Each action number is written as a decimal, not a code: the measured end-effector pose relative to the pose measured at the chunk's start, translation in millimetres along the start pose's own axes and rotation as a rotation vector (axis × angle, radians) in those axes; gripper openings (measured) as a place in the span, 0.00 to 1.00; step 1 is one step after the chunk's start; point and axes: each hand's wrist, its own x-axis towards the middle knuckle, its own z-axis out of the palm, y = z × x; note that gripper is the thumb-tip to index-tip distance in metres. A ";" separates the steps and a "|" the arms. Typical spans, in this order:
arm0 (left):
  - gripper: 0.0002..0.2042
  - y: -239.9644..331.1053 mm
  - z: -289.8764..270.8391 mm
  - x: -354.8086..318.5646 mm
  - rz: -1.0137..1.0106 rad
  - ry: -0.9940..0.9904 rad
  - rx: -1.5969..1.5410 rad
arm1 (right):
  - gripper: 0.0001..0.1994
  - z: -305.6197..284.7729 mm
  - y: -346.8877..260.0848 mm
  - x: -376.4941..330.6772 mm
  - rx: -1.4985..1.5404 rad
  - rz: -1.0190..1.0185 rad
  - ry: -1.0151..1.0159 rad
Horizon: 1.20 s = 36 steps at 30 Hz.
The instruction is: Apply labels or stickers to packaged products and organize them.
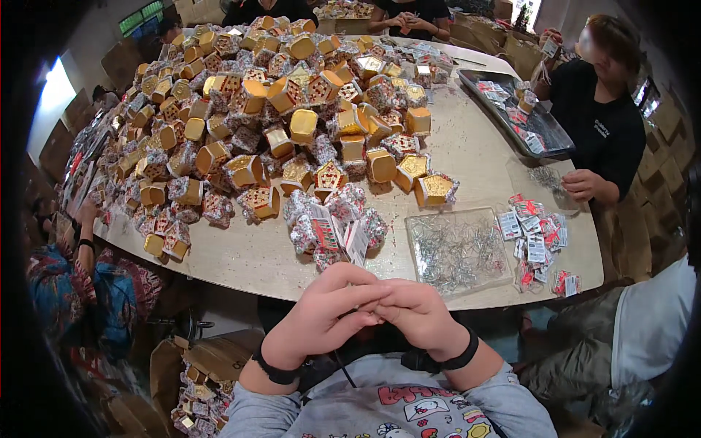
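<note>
My left hand [326, 314] and my right hand [423, 312] meet in front of my chest, just off the table's near edge. Their fingers are closed and pressed together at the tips. Anything between them is too small or hidden to make out. Just beyond my fingers stands a cluster of small house ornaments [301, 232] with glittery speckled roofs, and printed cards [356, 241] lean against them. A shallow clear tray [499, 279] full of thin metal wire hooks [456, 252] lies beyond my right hand.
A big heap of gold-based house ornaments [241, 109] covers the table's left and middle. Loose tag cards [537, 248] lie at right. Across from them, a person [602, 109] works beside a black tray [537, 120]. More people sit around; a carton [171, 365] of ornaments stands below left.
</note>
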 end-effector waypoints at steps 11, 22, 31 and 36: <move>0.05 -5.2 0.9 -9.4 -0.023 0.061 -0.193 | 0.07 -5.5 1.4 2.1 -0.093 0.044 -0.104; 0.05 -15.3 7.9 -19.4 0.065 0.138 -0.052 | 0.06 -5.3 17.7 1.5 0.279 0.248 -0.021; 0.06 -15.5 3.4 -18.9 0.085 0.170 0.057 | 0.05 -1.7 15.6 12.6 0.249 0.230 -0.011; 0.06 -15.2 6.7 -21.2 -0.016 0.220 0.078 | 0.05 0.3 7.5 16.1 -0.093 0.121 0.028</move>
